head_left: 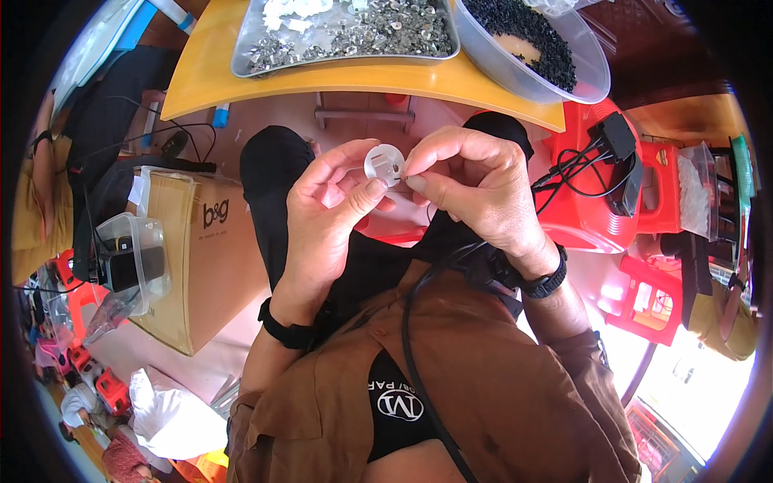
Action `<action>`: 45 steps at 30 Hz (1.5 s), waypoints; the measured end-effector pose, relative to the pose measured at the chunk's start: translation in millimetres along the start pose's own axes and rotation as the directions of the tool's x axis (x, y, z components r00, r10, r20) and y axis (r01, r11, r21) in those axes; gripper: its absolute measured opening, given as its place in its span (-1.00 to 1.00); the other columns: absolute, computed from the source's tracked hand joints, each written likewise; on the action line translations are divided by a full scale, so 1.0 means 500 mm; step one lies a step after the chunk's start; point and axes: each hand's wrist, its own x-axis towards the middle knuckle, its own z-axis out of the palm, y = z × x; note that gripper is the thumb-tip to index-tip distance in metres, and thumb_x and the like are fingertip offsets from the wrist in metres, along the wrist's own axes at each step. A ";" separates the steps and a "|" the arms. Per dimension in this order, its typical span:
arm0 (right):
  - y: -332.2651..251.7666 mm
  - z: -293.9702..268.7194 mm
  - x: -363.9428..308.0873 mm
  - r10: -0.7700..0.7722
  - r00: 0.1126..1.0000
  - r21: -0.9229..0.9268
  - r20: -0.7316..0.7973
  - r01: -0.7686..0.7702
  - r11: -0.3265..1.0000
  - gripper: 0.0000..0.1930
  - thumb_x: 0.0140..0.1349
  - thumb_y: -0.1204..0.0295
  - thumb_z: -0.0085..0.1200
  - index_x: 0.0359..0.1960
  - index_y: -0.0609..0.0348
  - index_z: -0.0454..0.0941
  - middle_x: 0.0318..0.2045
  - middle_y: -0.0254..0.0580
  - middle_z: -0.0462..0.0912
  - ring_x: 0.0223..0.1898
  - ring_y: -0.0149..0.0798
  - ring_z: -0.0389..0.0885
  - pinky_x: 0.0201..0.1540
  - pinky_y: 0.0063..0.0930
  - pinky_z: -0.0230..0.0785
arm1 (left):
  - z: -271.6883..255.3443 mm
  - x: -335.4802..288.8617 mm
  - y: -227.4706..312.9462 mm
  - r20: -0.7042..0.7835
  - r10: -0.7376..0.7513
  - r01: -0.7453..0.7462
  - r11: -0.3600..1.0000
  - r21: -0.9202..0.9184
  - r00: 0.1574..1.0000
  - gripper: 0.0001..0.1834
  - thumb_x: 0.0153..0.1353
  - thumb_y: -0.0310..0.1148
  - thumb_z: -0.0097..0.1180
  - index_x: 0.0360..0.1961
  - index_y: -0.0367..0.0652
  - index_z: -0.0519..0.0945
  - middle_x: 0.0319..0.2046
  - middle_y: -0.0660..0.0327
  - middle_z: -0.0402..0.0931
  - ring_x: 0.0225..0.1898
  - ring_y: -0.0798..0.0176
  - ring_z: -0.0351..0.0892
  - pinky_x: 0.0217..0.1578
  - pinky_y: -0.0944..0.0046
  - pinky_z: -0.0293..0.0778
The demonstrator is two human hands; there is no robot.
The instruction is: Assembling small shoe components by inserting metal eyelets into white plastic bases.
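Above my lap, my left hand (324,201) pinches a small round disc (379,163) of translucent white plastic between thumb and fingers. Slots or raised lines show on its face, along with a dark spot near its right side. My right hand (483,181) comes in from the other side, thumb and index finger pressed together at the disc's right edge. A tiny dark piece seems to show at those fingertips, too small to name. The remaining fingers of the right hand are curled inward.
On the yellow table (193,80) ahead stand a metal tray (322,58) of small shiny and white parts and a clear basin (594,68) of small black pieces. A cardboard box (221,266) is at left, red stools (592,221) at right. A black cable (415,346) crosses my front.
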 end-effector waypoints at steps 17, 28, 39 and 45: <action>-0.006 -0.023 -0.026 -0.630 0.754 -0.737 0.186 0.531 0.418 -0.71 -0.27 0.63 0.24 -0.40 0.08 0.63 -0.44 -0.33 0.54 -0.44 -0.23 0.52 -0.49 -0.47 0.39 | 0.017 -0.004 -0.003 0.122 -0.054 0.059 0.997 -0.041 0.991 -0.64 0.19 -0.48 0.15 0.02 -0.34 0.47 -0.18 0.06 0.57 -0.26 0.27 0.61 -0.18 0.28 0.57; -0.015 -0.046 -0.043 -0.532 0.813 -0.677 0.238 0.532 0.509 -0.77 -0.18 0.58 0.25 -0.40 0.10 0.60 -0.44 -0.29 0.50 -0.40 -0.21 0.54 -0.43 -0.41 0.42 | 0.014 -0.009 -0.004 0.184 -0.111 0.108 0.994 0.026 0.977 -0.65 0.21 -0.41 0.14 0.01 -0.30 0.50 -0.19 0.11 0.59 -0.28 0.30 0.62 -0.24 0.32 0.58; -0.024 -0.059 -0.070 -0.392 0.909 -0.470 0.140 0.410 0.782 -0.81 -0.09 0.70 0.22 -0.39 0.20 0.59 -0.38 -0.28 0.57 -0.41 -0.40 0.54 -0.47 -0.56 0.35 | 0.029 -0.012 -0.001 0.216 -0.108 0.077 0.986 0.146 0.970 -0.62 0.20 -0.45 0.16 0.03 -0.33 0.45 -0.18 0.10 0.57 -0.22 0.32 0.58 -0.25 0.35 0.56; -0.017 -0.052 -0.077 -0.316 0.949 -0.424 0.010 0.291 0.858 -0.81 -0.04 0.72 0.18 -0.37 0.22 0.60 -0.39 -0.27 0.59 -0.46 -0.47 0.51 -0.50 -0.68 0.27 | 0.060 -0.015 0.003 0.152 0.048 -0.069 0.988 0.139 0.987 -0.60 0.21 -0.46 0.14 0.05 -0.33 0.37 -0.16 0.06 0.54 -0.22 0.28 0.58 -0.23 0.31 0.56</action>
